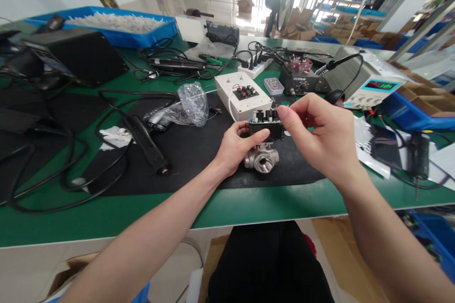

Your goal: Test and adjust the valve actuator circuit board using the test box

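My left hand (237, 147) is closed around the left side of a black actuator housing (268, 131), its thumb lying across the front. An exposed circuit board (261, 122) with several upright components tops the housing. Below it sits a steel three-way ball valve (263, 158), its round port turned toward me, on the black mat. My right hand (316, 132) is at the board's right edge, thumb and forefinger pinched together. Whatever is between those fingertips is too small or hidden to make out.
Just behind stands a white switch box (243, 94). A black electric screwdriver (145, 144) and a clear plastic bag (194, 104) lie left on the mat (199, 170). A small tray of screws (273, 86) and a power supply (369, 83) stand back right; another screwdriver (418, 156) is far right.
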Motion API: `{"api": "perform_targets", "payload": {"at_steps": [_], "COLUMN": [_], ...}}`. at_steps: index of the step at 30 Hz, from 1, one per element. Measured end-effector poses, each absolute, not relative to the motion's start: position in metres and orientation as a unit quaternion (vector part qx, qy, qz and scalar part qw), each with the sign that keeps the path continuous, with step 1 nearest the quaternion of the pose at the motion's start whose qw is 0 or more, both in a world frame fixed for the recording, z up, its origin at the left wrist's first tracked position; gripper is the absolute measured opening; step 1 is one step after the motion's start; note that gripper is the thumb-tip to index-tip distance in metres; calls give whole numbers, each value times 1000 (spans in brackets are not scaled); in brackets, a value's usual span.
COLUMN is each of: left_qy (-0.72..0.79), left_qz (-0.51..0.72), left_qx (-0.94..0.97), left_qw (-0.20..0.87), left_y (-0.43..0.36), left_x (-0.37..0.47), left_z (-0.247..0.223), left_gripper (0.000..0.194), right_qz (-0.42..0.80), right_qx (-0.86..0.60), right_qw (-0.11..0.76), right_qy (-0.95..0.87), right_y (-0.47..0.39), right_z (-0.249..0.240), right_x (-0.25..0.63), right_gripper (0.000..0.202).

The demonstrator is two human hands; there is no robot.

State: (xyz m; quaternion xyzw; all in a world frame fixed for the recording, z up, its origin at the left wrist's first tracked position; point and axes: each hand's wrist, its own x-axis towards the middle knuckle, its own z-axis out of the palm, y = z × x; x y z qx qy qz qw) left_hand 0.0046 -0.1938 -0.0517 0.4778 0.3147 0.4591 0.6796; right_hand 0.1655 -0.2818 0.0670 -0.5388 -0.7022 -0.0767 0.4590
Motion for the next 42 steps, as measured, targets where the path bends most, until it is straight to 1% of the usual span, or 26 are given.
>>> {"api": "perform_targets", "payload": {"at_steps": [3,6,12,16,19,23,25,27,31,33,35,38,40,42], "left_qy": [321,323,314,320,322,317,320,326,337,333,330,330,328,328], "left_qz": [462,466,478,484,483,481,480,480,480,476,476,481,483,481], "left_qx": [485,497,512,512,505,507,511,517,538,544,546,549,550,551], "left_qw": [670,657,641,633,639,642,637,629,606,606,604,599,598,597], "left_y": [-194,-194,-195,-196,-199,-201,-201,-199,-196,-195,-195,-196,-196,-196], "left_x": [4,4,3,3,3,4,3,3,1,1,1,1,1,1], "left_z": [-53,-54,-57,-57,-55,-53,-54,-56,-59,-60,-59,-60,-60,-62], "left_gripper": [72,72,76,80,83,87,87,85,81,81,80,78,78,78], "right_qz": [-123,-130,-174,-190,-234,-282,-281,-266,-227,-209,-192,-182,-190,-204], "right_qx": [-535,-528,-515,-537,-558,-573,-575,-575,-555,-541,-532,-532,-538,-552], "right_qw": [426,407,401,443,480,563,574,534,396,357,347,368,382,378], "right_qy": [-719,-734,-737,-693,-635,-525,-512,-560,-695,-732,-748,-741,-727,-715], "right_y": [-282,-285,-297,-304,-306,-302,-302,-305,-314,-318,-319,-321,-322,-324], "right_z": [66,68,74,67,49,25,23,29,56,67,72,70,68,68], "right_x": [163,166,171,164,150,132,130,134,156,164,167,164,161,160], "right_gripper": [30,25,28,32,34,35,34,30,21,16,12,10,10,12]}}
